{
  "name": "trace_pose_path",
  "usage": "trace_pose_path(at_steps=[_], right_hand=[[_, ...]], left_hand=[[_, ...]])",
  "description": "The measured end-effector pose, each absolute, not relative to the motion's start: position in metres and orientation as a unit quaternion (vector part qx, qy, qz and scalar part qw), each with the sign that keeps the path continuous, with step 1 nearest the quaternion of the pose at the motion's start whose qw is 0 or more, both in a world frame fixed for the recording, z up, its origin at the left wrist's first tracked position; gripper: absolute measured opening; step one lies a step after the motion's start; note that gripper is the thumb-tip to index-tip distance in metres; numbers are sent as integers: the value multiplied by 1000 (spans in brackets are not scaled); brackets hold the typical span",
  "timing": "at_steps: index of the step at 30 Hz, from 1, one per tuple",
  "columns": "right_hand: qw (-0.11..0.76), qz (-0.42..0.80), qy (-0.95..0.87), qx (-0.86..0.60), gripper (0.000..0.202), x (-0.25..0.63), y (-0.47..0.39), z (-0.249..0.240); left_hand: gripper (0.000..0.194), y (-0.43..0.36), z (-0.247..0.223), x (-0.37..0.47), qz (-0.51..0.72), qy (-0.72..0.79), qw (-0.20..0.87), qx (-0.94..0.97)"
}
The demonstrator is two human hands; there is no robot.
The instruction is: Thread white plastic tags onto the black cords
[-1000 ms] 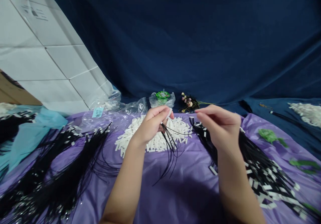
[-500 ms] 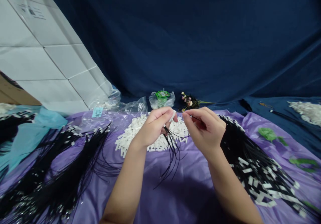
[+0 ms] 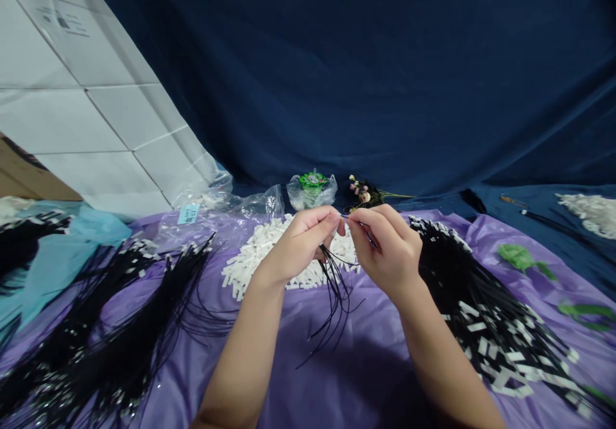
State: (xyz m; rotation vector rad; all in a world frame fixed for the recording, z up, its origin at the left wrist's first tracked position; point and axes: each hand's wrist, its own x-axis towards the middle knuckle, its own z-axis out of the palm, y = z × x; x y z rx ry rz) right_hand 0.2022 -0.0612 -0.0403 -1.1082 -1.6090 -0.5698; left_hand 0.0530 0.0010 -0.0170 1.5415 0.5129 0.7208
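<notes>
My left hand (image 3: 299,240) is closed around several thin black cords (image 3: 335,288), whose loose ends hang below it over the purple sheet (image 3: 351,345). Its thumb and forefinger are pressed together at the top. Close by on the right, my right hand (image 3: 389,244) pinches a single thin black cord (image 3: 344,217) that runs toward the left fingertips. Whatever sits between the left fingertips is hidden now. Behind and below the hands lies a heap of small white strips (image 3: 257,252).
Bundles of black cords with white tabs (image 3: 462,288) lie at right, with more black cords (image 3: 139,326) at left. Clear plastic bags (image 3: 255,203), a green round item (image 3: 312,181) and artificial flowers (image 3: 360,190) stand at the back before a dark blue curtain (image 3: 360,76).
My right hand has shifted slightly left, closer to my left hand. The white piece that showed at the left fingertips is now out of sight.
</notes>
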Motion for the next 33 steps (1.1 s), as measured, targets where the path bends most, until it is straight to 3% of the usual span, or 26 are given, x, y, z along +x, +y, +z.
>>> trace_pose_path(at_steps=[7, 12, 15, 19, 27, 33], right_hand=[[515, -218, -677, -479, 8, 203, -58, -38], [546, -291, -627, -474, 10, 205, -67, -31], [521, -164, -687, -479, 5, 204, -78, -27], [400, 6, -749, -529, 9, 201, -80, -27], [427, 91, -738, -514, 10, 197, -71, -30], [449, 38, -702, -551, 13, 195, -70, -30]], left_hand=[[35, 5, -20, 54, 312, 232, 654, 648], [29, 10, -20, 56, 366, 266, 677, 580], [26, 14, -20, 57, 423, 275, 670, 545], [26, 16, -22, 56, 465, 268, 661, 525], [27, 12, -19, 53, 455, 248, 664, 539], [27, 13, -19, 52, 435, 253, 667, 549]])
